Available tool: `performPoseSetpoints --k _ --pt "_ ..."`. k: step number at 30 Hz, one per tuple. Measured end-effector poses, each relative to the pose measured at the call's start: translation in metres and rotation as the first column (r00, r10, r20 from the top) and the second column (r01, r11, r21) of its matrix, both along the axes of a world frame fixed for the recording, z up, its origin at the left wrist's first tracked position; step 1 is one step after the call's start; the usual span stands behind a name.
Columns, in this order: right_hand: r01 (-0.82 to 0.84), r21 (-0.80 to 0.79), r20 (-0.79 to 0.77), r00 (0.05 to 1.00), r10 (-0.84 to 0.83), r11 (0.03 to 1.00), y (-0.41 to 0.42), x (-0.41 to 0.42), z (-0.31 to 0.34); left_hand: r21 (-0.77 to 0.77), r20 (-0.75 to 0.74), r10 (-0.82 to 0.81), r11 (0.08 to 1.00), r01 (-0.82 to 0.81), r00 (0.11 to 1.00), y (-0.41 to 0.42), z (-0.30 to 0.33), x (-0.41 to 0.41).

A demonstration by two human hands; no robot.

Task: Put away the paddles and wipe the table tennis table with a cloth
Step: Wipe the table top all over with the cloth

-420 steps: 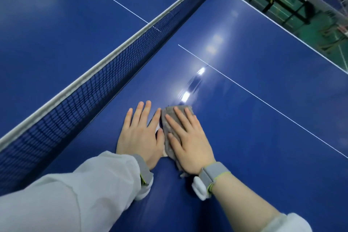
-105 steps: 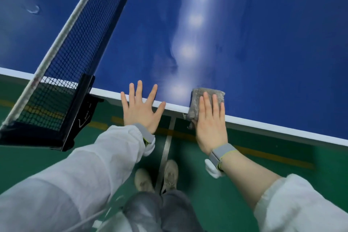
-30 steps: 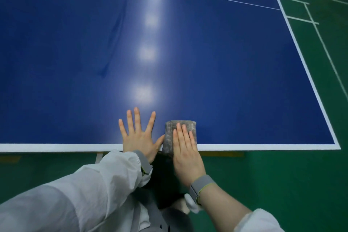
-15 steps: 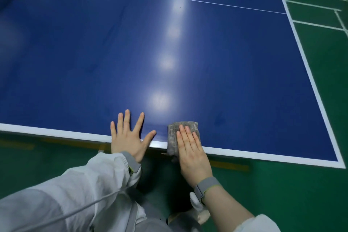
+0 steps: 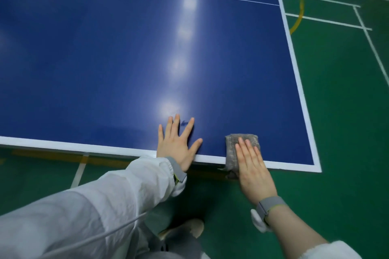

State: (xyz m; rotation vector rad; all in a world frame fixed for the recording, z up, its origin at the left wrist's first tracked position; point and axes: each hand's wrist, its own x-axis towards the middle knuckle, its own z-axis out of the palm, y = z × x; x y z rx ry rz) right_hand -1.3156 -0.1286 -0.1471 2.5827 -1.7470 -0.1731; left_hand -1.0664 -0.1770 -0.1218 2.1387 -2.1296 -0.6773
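Observation:
The blue table tennis table [image 5: 126, 59] fills most of the view, its white near edge running across the lower middle. A folded grey cloth [image 5: 233, 149] lies on that near edge, close to the right corner, hanging slightly over it. My right hand [image 5: 250, 162] presses flat on the cloth with straight fingers. My left hand [image 5: 179, 143] rests flat on the bare table to the left of the cloth, fingers spread. No paddles are in view.
Green sports floor [image 5: 341, 111] with white court lines lies to the right and below the table. The table's right corner [image 5: 315, 167] is near my right hand. My shoe [image 5: 189, 230] shows below the table edge.
Both hands and the cloth have slid right along the near edge, closer to the table's right corner. The hands are now farther apart.

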Motion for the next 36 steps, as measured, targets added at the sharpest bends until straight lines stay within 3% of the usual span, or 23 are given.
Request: performPoseSetpoints --k 4,8,12,17,24,28,36 --pt "0.017 -0.023 -0.056 0.998 -0.018 1.000 0.002 -0.070 0.005 0.019 -0.052 -0.006 1.000 0.007 0.999 -0.003 -0.003 -0.057" --pt "0.024 0.014 -0.086 0.996 -0.022 1.000 0.001 -0.099 0.002 0.082 -0.003 0.129 0.988 -0.128 0.992 -0.009 -0.011 -0.091" --pt "0.033 -0.013 -0.075 0.997 -0.033 0.999 -0.001 -0.094 -0.008 0.008 0.114 0.139 0.990 -0.140 0.984 -0.008 -0.021 -0.094" --pt "0.014 0.002 -0.082 0.997 -0.014 1.000 0.000 -0.087 -0.005 -0.035 0.138 0.163 0.987 -0.160 0.977 -0.008 -0.023 -0.096" --pt "0.032 0.058 0.039 0.999 -0.034 0.998 -0.006 -0.049 -0.007 -0.105 0.176 0.182 0.981 -0.165 0.968 -0.005 -0.024 -0.097" --pt "-0.050 0.063 0.108 0.993 0.043 0.997 -0.012 -0.053 -0.004 -0.134 0.153 0.227 0.969 -0.207 0.962 -0.006 -0.028 -0.102" --pt "-0.218 0.047 0.169 0.963 0.208 0.975 -0.022 -0.078 -0.011 -0.036 0.128 0.300 0.954 -0.298 0.945 -0.007 -0.017 -0.114"
